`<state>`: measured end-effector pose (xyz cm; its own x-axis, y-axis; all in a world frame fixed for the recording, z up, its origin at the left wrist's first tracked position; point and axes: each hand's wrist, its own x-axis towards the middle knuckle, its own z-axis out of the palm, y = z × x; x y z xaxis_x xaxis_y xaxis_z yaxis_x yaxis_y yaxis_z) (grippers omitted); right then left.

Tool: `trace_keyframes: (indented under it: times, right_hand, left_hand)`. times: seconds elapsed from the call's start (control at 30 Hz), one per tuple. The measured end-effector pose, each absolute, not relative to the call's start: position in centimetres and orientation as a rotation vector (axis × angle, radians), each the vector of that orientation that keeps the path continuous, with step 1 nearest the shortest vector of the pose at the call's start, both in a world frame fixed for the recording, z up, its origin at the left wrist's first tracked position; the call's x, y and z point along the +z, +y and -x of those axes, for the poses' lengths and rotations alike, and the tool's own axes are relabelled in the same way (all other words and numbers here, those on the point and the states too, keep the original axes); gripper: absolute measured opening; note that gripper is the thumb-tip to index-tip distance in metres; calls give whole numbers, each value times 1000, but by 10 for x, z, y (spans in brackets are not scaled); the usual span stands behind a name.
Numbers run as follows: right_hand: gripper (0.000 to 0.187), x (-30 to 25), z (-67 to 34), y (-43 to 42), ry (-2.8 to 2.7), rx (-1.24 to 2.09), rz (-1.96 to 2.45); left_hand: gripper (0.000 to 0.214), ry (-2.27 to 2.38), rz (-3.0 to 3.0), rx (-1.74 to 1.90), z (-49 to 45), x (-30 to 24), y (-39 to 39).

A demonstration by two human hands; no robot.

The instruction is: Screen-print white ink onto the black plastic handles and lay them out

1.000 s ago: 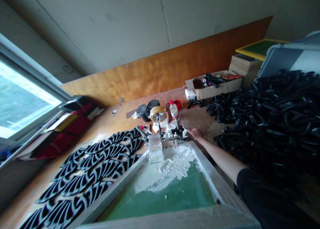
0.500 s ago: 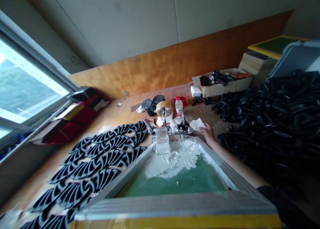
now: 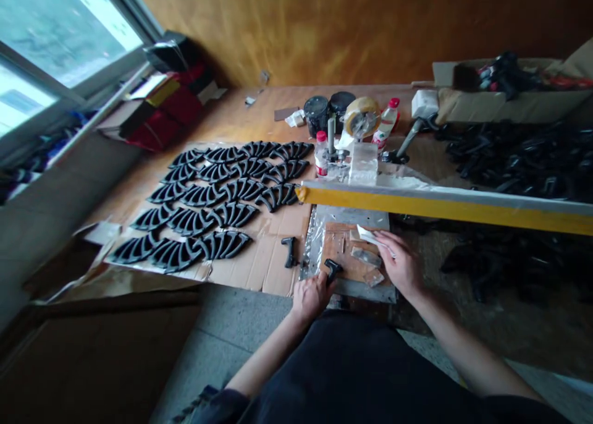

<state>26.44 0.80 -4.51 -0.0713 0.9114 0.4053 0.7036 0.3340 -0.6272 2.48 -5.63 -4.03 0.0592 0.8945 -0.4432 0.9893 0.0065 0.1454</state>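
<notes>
Screen frame raised | left grip clamps black part | right grip clamps white wipe

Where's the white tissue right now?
Head view, right of centre: the white tissue is in the right hand, over the brown board below the yellow-edged frame.

Rows of black curved parts on cardboard, tape roll, two black tins behind

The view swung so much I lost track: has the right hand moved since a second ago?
Yes. The right hand was beside the tape roll at the far end; now it lies nearer the person, on the brown board.
</notes>
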Motion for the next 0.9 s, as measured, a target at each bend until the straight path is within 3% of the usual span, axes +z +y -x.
trace_keyframes:
  times: [0.2, 0.4, 0.9]
  right_hand:
    - [41, -58, -180, -9, -2351, 400, 1051]
    - [51, -76, -193, -31, -2555, 459, 978]
    - [46, -65, -210, -25, -2591, 555, 889]
  left_hand:
    - [40, 1826, -2007, -231, -19, -49, -56]
    - [37, 1775, -1995, -203, -14, -54, -57]
    - [35, 1805, -2052, -201, -16, -57, -57]
